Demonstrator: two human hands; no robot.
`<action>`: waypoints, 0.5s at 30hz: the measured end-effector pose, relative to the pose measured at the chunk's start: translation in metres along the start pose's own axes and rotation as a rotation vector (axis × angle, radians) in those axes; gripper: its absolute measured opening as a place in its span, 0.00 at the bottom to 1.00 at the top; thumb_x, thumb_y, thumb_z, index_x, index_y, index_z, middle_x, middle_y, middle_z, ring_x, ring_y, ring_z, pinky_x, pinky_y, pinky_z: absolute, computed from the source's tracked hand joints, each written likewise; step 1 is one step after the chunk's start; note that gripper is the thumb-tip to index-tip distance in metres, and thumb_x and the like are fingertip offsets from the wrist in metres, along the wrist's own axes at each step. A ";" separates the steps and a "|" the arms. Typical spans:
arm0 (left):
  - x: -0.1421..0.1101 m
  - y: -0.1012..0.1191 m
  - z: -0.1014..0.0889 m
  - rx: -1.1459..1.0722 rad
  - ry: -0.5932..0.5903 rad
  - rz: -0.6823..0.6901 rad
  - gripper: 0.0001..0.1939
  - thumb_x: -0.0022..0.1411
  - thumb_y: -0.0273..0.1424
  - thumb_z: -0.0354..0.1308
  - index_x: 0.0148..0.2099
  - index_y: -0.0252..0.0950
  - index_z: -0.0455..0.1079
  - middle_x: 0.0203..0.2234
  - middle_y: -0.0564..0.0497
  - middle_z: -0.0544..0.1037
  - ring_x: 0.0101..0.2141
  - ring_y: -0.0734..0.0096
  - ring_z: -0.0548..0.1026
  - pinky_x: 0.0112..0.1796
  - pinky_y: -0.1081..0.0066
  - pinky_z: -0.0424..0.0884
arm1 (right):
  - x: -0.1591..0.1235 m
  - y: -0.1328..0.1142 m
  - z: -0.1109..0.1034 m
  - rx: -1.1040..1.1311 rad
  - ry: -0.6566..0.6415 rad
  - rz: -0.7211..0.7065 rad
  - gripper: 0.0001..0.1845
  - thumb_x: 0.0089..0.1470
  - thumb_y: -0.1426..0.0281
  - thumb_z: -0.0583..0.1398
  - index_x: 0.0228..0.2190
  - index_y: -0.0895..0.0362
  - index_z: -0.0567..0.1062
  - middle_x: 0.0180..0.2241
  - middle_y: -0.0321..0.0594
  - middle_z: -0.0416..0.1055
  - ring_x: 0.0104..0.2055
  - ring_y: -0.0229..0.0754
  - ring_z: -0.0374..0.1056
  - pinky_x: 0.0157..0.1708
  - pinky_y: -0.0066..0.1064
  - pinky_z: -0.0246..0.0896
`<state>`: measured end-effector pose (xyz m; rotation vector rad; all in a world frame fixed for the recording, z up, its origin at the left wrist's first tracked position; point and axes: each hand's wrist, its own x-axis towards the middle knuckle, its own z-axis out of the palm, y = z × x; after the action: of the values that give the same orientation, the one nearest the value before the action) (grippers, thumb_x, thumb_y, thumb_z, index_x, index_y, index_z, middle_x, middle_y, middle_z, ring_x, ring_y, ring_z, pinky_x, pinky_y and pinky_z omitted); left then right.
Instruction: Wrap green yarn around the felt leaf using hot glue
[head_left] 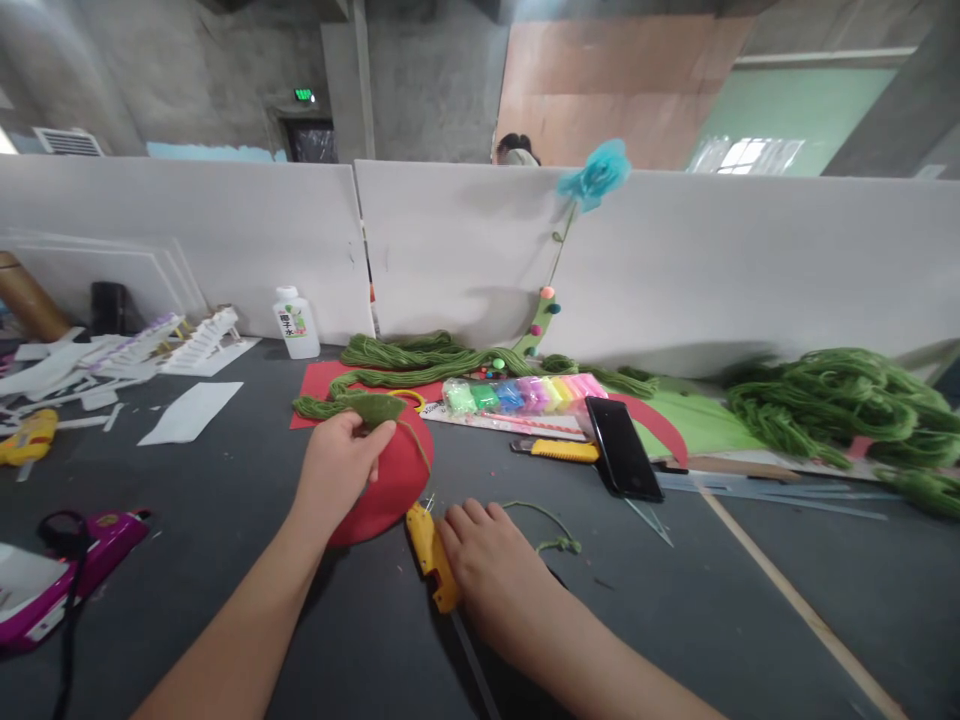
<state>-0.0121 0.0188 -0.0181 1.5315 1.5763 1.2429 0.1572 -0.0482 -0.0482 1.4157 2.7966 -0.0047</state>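
My left hand (pixel 339 462) pinches a flat green piece (pixel 373 408) with a rounded shape, between thumb and fingers, above a red round sheet (pixel 390 492). A thin green yarn strand runs from the piece down over the red sheet. My right hand (pixel 487 555) is closed at the side of a yellow glue gun (pixel 431 555), apparently round its handle, which the hand hides. The gun lies low at the table, its nozzle pointing away, with a stick out of its back. Right of this hand lies a knotted green yarn end (pixel 561 545).
Green yarn hanks (pixel 420 355) lie behind, with a bigger yarn pile (pixel 840 405) at right. Colored clay packets (pixel 517 393), a yellow utility knife (pixel 562 450) and a phone (pixel 624 448) are ahead. A white bottle (pixel 297 322) stands by the partition; a magenta tool (pixel 90 565) lies left.
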 end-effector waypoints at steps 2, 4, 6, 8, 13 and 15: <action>0.000 0.002 -0.001 -0.007 0.017 0.008 0.15 0.53 0.36 0.56 0.19 0.38 0.59 0.06 0.60 0.63 0.10 0.78 0.60 0.15 0.77 0.55 | 0.002 0.004 0.004 0.008 -0.003 0.023 0.12 0.49 0.79 0.54 0.37 0.66 0.73 0.35 0.54 0.70 0.40 0.54 0.63 0.37 0.46 0.60; 0.001 0.002 -0.003 -0.019 0.046 0.013 0.14 0.53 0.36 0.56 0.19 0.38 0.61 0.06 0.60 0.63 0.11 0.78 0.60 0.15 0.77 0.55 | 0.002 0.010 0.000 0.041 0.000 0.018 0.11 0.49 0.76 0.56 0.36 0.63 0.73 0.39 0.53 0.69 0.43 0.54 0.62 0.40 0.47 0.59; 0.004 -0.001 -0.006 -0.033 0.085 0.013 0.13 0.53 0.37 0.56 0.20 0.38 0.62 0.06 0.60 0.63 0.11 0.77 0.60 0.15 0.77 0.55 | -0.001 0.015 -0.011 0.092 0.002 -0.018 0.11 0.47 0.72 0.60 0.36 0.59 0.74 0.45 0.48 0.66 0.46 0.52 0.61 0.43 0.45 0.58; 0.008 -0.004 -0.010 -0.047 0.125 0.010 0.13 0.52 0.37 0.56 0.20 0.38 0.63 0.06 0.60 0.62 0.11 0.76 0.60 0.15 0.76 0.55 | -0.005 0.022 -0.027 0.224 -0.013 -0.082 0.13 0.45 0.69 0.62 0.37 0.54 0.73 0.49 0.41 0.63 0.48 0.48 0.60 0.47 0.39 0.57; 0.018 -0.010 -0.016 -0.077 0.181 -0.016 0.13 0.51 0.36 0.57 0.19 0.38 0.61 0.07 0.61 0.62 0.11 0.77 0.60 0.15 0.76 0.54 | -0.016 0.046 -0.059 0.911 -0.177 -0.251 0.17 0.48 0.75 0.58 0.43 0.58 0.69 0.46 0.42 0.62 0.43 0.38 0.63 0.41 0.26 0.60; 0.020 -0.012 -0.017 -0.084 0.193 -0.034 0.13 0.50 0.35 0.57 0.18 0.38 0.60 0.06 0.61 0.61 0.11 0.78 0.59 0.15 0.77 0.54 | -0.019 0.054 -0.064 0.980 -0.178 -0.247 0.16 0.49 0.72 0.59 0.42 0.58 0.68 0.41 0.40 0.64 0.38 0.37 0.64 0.37 0.26 0.61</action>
<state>-0.0350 0.0357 -0.0191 1.3612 1.6406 1.4553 0.2121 -0.0312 0.0156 0.9965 2.8522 -1.5768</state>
